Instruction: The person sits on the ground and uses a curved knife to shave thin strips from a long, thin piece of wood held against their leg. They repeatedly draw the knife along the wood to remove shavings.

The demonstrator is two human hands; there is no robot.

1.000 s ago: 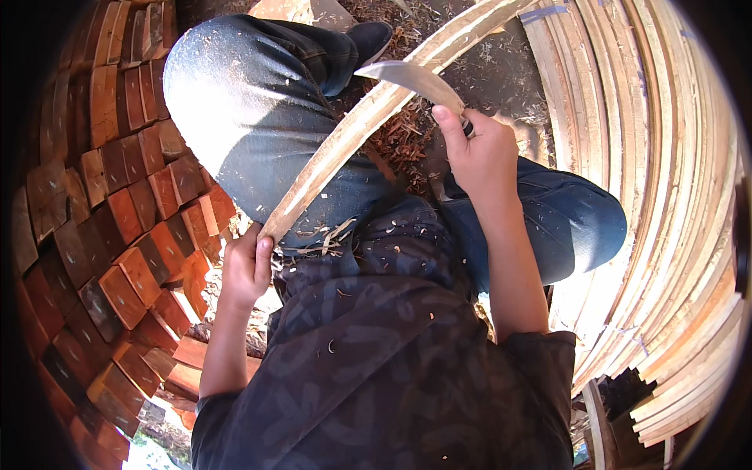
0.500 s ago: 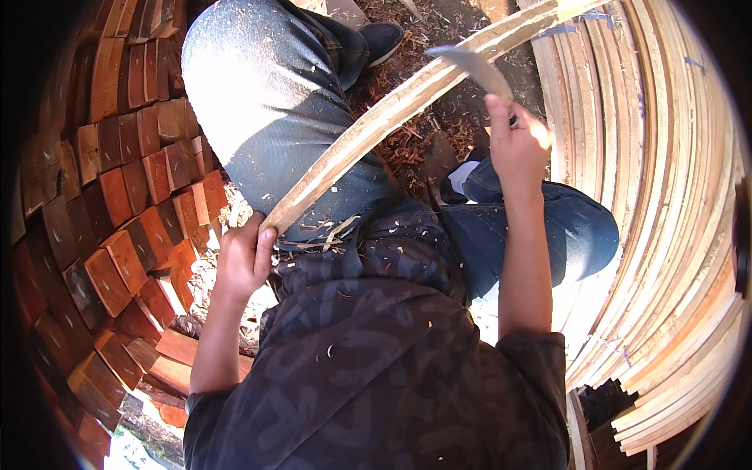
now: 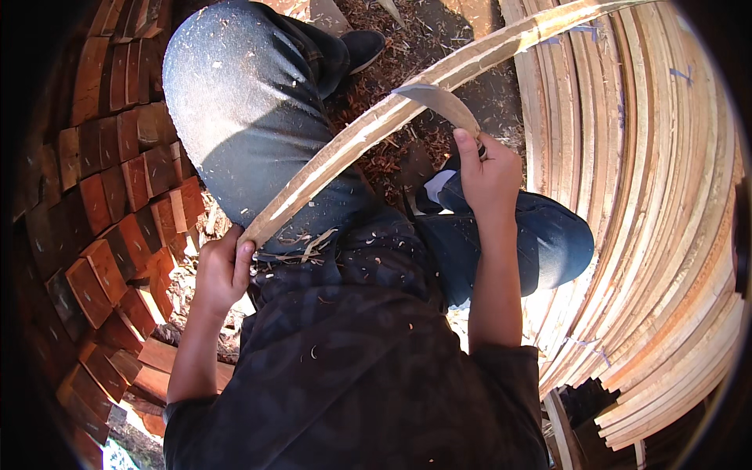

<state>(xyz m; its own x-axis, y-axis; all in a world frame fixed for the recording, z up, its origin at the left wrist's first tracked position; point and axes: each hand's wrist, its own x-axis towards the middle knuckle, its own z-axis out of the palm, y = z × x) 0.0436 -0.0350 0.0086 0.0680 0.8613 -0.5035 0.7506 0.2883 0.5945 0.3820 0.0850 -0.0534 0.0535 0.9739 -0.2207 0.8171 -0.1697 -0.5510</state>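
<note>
A long, rough wooden strip slants across my lap, from beside my left thigh up to the far right. My left hand is closed around its near end, thumb on top. In my right hand is a curved-bladed knife, its handle mostly hidden by the closed fingers. The blade's tip lies over the strip around its middle; whether the edge touches the wood I cannot tell. Pale, freshly bared wood shows along the strip's side. Thin shavings lie on my lap near the left hand.
Stacked reddish-brown wood blocks rise close on my left. On my right, long pale wooden strips lie bundled side by side, with bluish ties around some. Wood chips cover the ground between my legs.
The knife and my right hand have moved left and toward me along the strip. The strip and left hand sit slightly further left in the picture, as the whole view has shifted.
</note>
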